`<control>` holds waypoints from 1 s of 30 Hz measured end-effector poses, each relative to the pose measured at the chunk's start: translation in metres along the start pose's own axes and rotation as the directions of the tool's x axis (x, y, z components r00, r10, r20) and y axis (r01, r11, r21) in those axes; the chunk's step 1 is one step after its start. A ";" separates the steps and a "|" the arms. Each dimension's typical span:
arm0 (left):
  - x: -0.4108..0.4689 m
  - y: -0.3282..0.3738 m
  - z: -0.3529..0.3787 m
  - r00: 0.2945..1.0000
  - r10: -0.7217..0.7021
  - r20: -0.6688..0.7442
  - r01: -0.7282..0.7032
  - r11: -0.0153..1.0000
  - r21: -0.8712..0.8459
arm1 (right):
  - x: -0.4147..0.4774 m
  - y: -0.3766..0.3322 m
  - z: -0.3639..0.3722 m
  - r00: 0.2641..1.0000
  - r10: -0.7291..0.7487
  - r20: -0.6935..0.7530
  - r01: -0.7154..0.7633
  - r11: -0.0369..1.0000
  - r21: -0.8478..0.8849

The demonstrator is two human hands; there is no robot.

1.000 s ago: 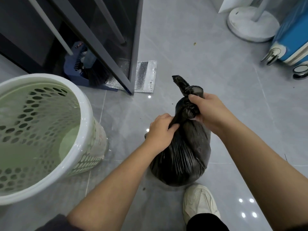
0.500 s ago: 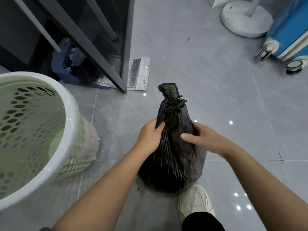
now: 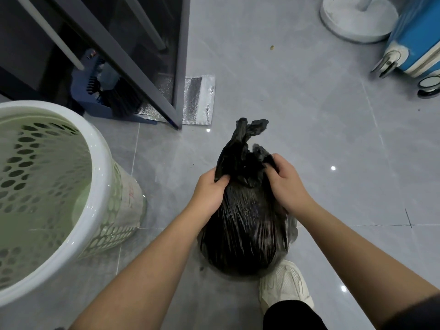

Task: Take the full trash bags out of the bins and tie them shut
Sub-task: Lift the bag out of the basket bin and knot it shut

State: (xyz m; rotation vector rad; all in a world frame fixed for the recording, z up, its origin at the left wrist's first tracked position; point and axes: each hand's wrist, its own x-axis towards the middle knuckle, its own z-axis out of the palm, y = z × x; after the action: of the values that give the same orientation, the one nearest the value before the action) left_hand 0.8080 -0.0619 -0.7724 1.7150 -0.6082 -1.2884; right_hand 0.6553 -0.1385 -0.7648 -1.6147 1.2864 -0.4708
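Since half a second ago the right hand [image 3: 285, 184] has climbed from the side of the black plastic trash bag [image 3: 245, 234] to its gathered top, and the single twisted neck now shows as two separate tails.

Grey glossy floor tiles [image 3: 309, 115] fill most of the view. On the left stands a pale green perforated plastic bin with a white rim [image 3: 102, 167], upright, with no bag showing inside it. Behind it rises a dark glass door in a grey metal frame [image 3: 181, 55].

The bag sits on the floor near the centre, out of the bin and well to its right, bulging and shiny. One loose tail points up and away from the person, while the other bunches under the right hand. At the upper right lie a blue hard-shell suitcase [image 3: 419, 39] and, just beside it, a white round stand base [image 3: 357, 22].

A silver foil pouch [image 3: 198, 98] lies flat at the foot of the door frame. A cream sneaker [image 3: 283, 287] touches the bag's lower right edge.

Both hands grasp the bag at its neck. The left hand [image 3: 209, 194] curls round the left fold of plastic, and the right hand clenches the crumpled right fold.
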 end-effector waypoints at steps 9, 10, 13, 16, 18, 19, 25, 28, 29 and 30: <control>0.001 -0.005 -0.002 0.998 -0.061 -0.001 0.061 0.989 -0.135 | 0.008 -0.007 0.010 0.997 -0.031 0.063 0.027 0.997 0.071; 0.001 -0.005 -0.003 0.998 -0.064 -0.005 0.063 0.988 -0.143 | 0.008 -0.006 0.013 0.998 -0.036 0.060 0.032 0.997 0.076; -0.002 -0.006 -0.005 0.997 -0.073 -0.004 0.071 0.982 -0.175 | 0.011 -0.007 0.018 0.999 0.016 0.039 -0.018 0.998 0.053; 0.000 -0.007 -0.006 0.997 -0.079 -0.012 0.076 0.985 -0.156 | 0.016 -0.010 0.020 0.997 0.031 0.065 -0.031 1.000 0.003; 0.001 -0.006 -0.007 0.997 -0.071 -0.029 0.066 0.985 -0.158 | 0.018 -0.012 0.021 0.994 0.038 0.104 -0.035 0.999 -0.028; 0.001 -0.005 -0.007 0.997 -0.065 -0.031 0.059 0.984 -0.168 | 0.019 -0.012 0.021 0.992 0.045 0.120 -0.041 0.999 -0.034; 0.001 0.003 -0.006 0.990 -0.141 0.001 0.136 0.957 -0.257 | 0.001 -0.028 0.009 0.977 0.104 0.188 -0.138 0.975 0.175; 0.002 0.004 -0.008 0.974 -0.227 -0.003 0.215 0.927 -0.307 | -0.013 -0.017 -0.001 0.967 -0.017 0.255 0.007 0.999 0.041; 0.003 0.004 -0.009 0.971 -0.239 0.003 0.228 0.922 -0.312 | -0.016 -0.011 -0.002 0.958 -0.067 0.278 0.087 0.994 -0.059; 0.003 0.005 -0.010 0.968 -0.249 0.012 0.239 0.917 -0.320 | -0.017 -0.006 -0.001 0.945 -0.104 0.309 0.163 0.972 -0.172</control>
State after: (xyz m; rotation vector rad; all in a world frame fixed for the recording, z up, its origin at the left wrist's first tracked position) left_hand 0.8188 -0.0632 -0.7693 1.5671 -0.1543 -1.4439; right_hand 0.6514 -0.1242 -0.7552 -1.8658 1.0226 -0.1745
